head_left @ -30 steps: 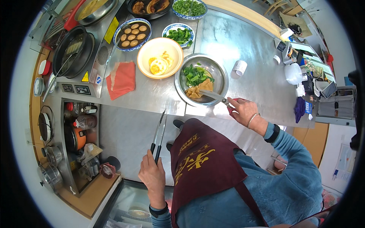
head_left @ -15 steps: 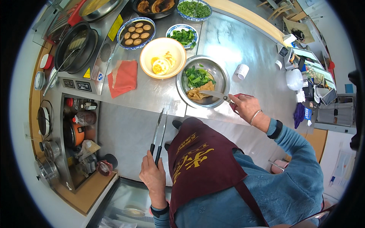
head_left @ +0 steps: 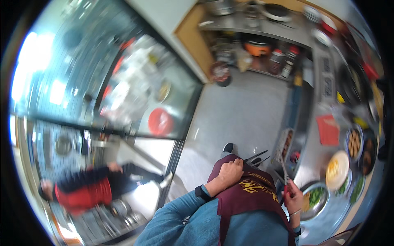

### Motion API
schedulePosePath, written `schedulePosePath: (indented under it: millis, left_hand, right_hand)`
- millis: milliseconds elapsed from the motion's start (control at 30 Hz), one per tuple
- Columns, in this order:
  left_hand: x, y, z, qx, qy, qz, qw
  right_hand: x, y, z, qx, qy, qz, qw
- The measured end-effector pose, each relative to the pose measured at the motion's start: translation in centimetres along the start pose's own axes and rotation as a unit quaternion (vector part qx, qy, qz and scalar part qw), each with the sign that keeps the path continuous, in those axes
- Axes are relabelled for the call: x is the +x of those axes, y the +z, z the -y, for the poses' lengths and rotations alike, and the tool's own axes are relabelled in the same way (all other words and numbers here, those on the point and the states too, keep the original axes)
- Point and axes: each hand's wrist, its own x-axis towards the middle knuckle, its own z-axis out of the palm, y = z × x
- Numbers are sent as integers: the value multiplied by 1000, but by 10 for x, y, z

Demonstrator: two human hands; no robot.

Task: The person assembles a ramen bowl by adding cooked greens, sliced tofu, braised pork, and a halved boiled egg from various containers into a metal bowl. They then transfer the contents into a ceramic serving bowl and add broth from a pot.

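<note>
My left hand is closed on a pair of metal tongs with dark handles, held in front of my maroon apron. Their arms point right, over the floor. My right hand grips red-handled kitchen scissors at the counter edge, blades pointing away from me. Just right of that hand is a steel bowl with green leafy vegetables and a tan food in it. Beyond it stands a cream bowl holding something yellow, perhaps fried egg.
A red cloth lies on the steel counter, near a bowl of brown eggs. Ahead is a shelf unit with bottles and an orange pot. On the left, glass panels stand before another person.
My view has swung left, putting the counter on the right. The scissors have left the steel bowl. The tongs have come across in front of my apron, still in my left hand.
</note>
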Motion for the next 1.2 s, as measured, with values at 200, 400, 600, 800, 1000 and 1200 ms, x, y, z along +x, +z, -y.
schedulePosePath:
  millis: [200,400,600,800,1000,1200]
  left_hand:
    - [-82,26,88,-129,-259,4,957]
    - [-131,24,156,-259,-390,-113,876]
    - [-206,46,237,-217,-465,-137,847]
    - [-280,54,274,-209,-546,-188,789]
    - [-232,24,348,-170,-403,-35,899]
    - [-50,-25,309,-103,-118,2,988]
  right_hand:
    - [101,169,91,-87,-97,366,922]
    - [116,418,137,-84,-103,659,740]
    - [68,686,115,-75,225,689,685]
    - [78,859,130,95,333,646,680]
    - [109,745,97,-6,103,677,729]
    - [172,448,51,161,29,482,861]
